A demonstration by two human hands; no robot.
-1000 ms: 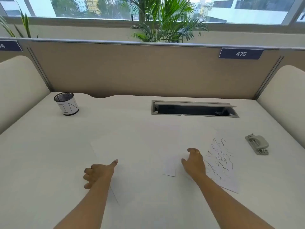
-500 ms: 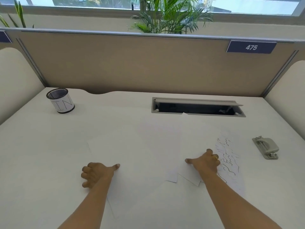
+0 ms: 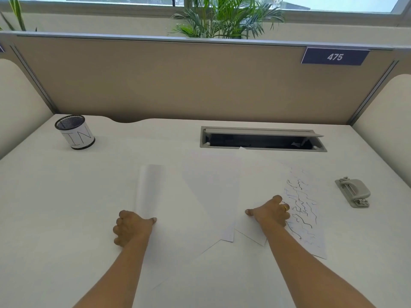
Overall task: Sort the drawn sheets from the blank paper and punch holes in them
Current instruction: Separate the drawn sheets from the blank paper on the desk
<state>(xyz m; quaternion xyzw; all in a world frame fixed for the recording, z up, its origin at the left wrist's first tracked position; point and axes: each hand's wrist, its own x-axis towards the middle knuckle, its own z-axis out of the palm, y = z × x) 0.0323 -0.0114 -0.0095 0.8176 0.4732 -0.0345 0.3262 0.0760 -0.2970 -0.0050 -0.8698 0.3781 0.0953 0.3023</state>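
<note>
Sorting looks barely begun, nothing punched: left of the hole punch (image 3: 353, 192), the left hand (image 3: 131, 227) pinches a blank sheet (image 3: 151, 187); the right hand (image 3: 270, 213), curled, rests beside the drawn sheet (image 3: 302, 207), grip unclear.

matt white desk (image 3: 66, 196), metal-mesh cup (image 3: 74, 132)

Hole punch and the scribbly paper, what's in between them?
Nothing: in the head view, only bare desk lies between the hole punch and the drawn sheet.

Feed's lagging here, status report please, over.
Left hand pinches curled blank white paper sheet. Right hand rests on overlapped blank sheets, grip unclear. Scribbled drawn sheet part-covered; grey hole punch untouched.
</note>
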